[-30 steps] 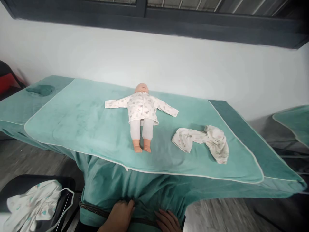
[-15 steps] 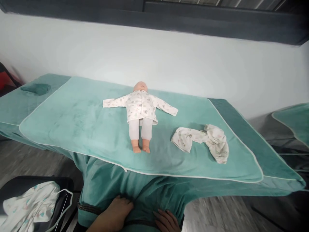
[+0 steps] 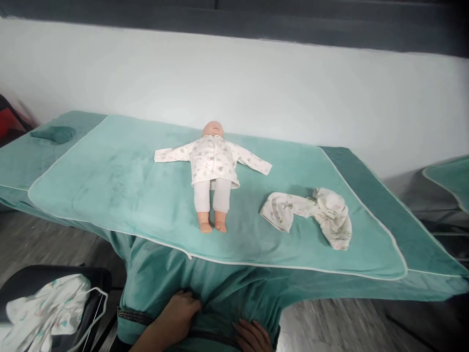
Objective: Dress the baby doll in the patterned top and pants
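Observation:
My left hand (image 3: 180, 313) rests on the green cloth draped over my lap, its fingers curled in and no object visible in it. To its right, my right hand (image 3: 252, 335) lies on the same cloth with fingers extended and slightly apart; the frame's bottom edge cuts it off. Beyond both hands, a baby doll (image 3: 213, 129) lies face up on the green mat. It wears a white patterned long-sleeved top (image 3: 214, 159) with sleeves spread, and white trousers (image 3: 202, 195); its feet are bare. Neither hand touches the doll.
Crumpled white printed baby clothing (image 3: 306, 208) lies right of the doll on the green mat (image 3: 110, 186). At lower left, a black chair (image 3: 98, 278) holds another printed white garment (image 3: 51, 305) and a pale hanger (image 3: 104, 305). A white wall (image 3: 256, 83) stands behind the table.
The camera view has tilted down slightly, so less of the dark strip at the top shows. Both hands, the doll and the clothing stay in place.

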Action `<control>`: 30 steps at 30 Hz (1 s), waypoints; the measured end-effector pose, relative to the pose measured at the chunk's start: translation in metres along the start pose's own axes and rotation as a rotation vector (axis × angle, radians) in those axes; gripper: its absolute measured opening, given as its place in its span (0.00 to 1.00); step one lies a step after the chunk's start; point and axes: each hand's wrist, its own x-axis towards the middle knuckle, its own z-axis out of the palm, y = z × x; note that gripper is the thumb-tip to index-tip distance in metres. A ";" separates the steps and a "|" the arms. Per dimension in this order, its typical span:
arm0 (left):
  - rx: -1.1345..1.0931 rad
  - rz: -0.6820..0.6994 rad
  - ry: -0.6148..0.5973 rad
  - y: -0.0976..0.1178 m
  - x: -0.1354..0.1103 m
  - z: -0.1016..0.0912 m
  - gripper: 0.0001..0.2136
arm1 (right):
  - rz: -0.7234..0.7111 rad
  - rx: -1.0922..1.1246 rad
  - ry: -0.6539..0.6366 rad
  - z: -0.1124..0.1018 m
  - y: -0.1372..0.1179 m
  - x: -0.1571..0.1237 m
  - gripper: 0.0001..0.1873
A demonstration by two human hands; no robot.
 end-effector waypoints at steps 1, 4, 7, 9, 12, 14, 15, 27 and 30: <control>-0.019 -0.013 0.020 0.000 0.001 -0.001 0.17 | 0.008 0.004 0.002 0.000 0.000 0.001 0.24; -0.104 -0.050 0.153 0.003 0.004 -0.009 0.20 | 0.019 0.008 0.004 0.000 -0.001 0.001 0.23; -0.165 -0.026 0.383 0.008 0.009 -0.022 0.24 | 0.000 -0.008 0.012 0.002 0.000 -0.001 0.24; -0.158 0.014 0.571 0.011 0.016 -0.033 0.25 | -0.016 -0.029 0.000 0.003 0.001 -0.003 0.25; -0.084 0.010 0.905 0.018 0.031 -0.054 0.19 | -0.026 -0.052 -0.028 0.003 0.001 -0.005 0.27; -0.028 -0.009 1.099 0.022 0.046 -0.073 0.19 | -0.026 -0.050 -0.038 0.002 0.001 -0.007 0.27; -0.003 -0.008 1.165 0.023 0.055 -0.084 0.21 | -0.024 -0.045 -0.036 0.002 0.001 -0.008 0.27; 0.173 0.133 1.151 0.023 0.119 -0.160 0.32 | 0.007 -0.005 -0.001 0.002 0.000 -0.010 0.26; 0.203 0.208 1.124 0.023 0.122 -0.167 0.26 | 0.008 -0.002 -0.001 0.003 0.000 -0.011 0.23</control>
